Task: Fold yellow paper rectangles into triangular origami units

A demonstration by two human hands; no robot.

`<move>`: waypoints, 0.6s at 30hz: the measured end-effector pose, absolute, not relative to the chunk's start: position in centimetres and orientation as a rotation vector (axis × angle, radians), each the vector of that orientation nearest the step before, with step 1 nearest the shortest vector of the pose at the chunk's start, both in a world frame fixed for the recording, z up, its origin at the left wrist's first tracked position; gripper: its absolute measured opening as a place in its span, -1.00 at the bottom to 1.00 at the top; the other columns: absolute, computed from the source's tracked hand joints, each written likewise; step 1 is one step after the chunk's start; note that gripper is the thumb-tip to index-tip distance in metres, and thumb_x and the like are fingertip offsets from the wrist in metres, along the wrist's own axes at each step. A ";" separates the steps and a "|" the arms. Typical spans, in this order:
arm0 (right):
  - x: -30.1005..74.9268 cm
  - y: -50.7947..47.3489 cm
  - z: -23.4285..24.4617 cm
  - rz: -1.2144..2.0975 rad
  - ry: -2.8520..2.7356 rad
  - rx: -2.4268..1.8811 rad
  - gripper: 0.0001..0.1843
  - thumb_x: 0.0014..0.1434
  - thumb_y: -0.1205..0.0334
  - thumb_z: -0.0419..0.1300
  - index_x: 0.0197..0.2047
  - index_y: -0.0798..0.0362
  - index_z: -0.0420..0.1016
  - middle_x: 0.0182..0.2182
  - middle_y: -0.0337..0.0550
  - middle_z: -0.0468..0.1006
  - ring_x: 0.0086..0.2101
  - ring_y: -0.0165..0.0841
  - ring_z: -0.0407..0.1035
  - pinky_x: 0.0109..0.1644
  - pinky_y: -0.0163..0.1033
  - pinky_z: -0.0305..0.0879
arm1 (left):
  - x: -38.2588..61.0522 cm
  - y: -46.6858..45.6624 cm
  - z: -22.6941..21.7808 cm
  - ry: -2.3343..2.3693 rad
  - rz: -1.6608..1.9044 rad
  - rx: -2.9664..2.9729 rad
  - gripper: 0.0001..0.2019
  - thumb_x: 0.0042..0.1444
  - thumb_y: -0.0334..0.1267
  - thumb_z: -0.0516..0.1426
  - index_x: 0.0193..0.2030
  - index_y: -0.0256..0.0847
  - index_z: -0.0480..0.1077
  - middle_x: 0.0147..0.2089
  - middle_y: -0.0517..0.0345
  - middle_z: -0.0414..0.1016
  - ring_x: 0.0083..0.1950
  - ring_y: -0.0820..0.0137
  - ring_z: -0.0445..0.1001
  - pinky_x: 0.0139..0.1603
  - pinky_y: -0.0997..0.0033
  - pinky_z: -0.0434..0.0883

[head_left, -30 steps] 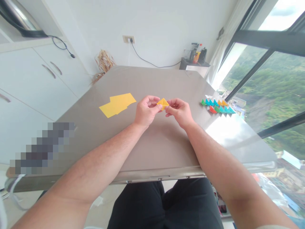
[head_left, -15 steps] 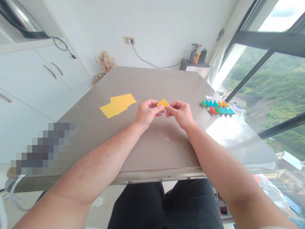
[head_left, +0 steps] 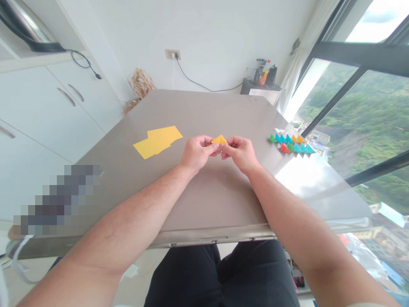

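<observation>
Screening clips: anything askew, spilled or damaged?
No spill or damage visible. Mildly askew: the flat yellow paper sheets overlap at uneven angles, while the small multicoloured folded-paper pieces stand in two rows. Odd: a pixelated dark patch at left hides what's there. The small yellow folded-paper piece being held looks intact.

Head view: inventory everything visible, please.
table: one, grey, centre
folded paper: one, yellow, centre
paper sheets: at least two, yellow, table left
folded shapes: about eleven, multicoloured, table right
pixelated object: one, dark, table near left
cabinet doors: several, white, left
dried stalks: bundle, tan, upper left
bottle: one, orange, upper right
window: one, dark-framed, right
trousers: one pair, black, bottom
left hand: one, bare, on folded paper
right hand: one, bare, on folded paper
</observation>
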State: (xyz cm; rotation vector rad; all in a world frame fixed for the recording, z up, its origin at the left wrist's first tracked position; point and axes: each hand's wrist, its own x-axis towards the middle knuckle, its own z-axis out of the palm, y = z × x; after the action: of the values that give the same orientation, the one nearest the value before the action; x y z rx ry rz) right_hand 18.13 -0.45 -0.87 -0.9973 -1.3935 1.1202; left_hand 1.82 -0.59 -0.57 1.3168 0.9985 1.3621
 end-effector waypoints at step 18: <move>18.4 -0.6 -0.5 1.165 -1.347 -0.967 -0.67 -0.07 0.06 0.48 -0.54 0.03 0.46 -0.61 -0.23 0.53 -0.56 -0.41 0.39 -0.41 -0.24 0.37 | 1.5 -0.5 -0.4 0.947 1.277 1.284 -0.70 -0.04 -0.02 0.41 -0.39 -0.24 0.58 -0.36 0.00 0.64 -0.35 0.29 0.61 -0.16 0.17 0.57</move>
State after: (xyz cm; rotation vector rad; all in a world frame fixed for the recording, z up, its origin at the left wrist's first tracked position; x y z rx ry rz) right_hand 18.45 -0.55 -0.54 -0.9668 -1.3467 1.1648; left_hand 1.46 -0.45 -0.42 1.2837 0.9471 1.2768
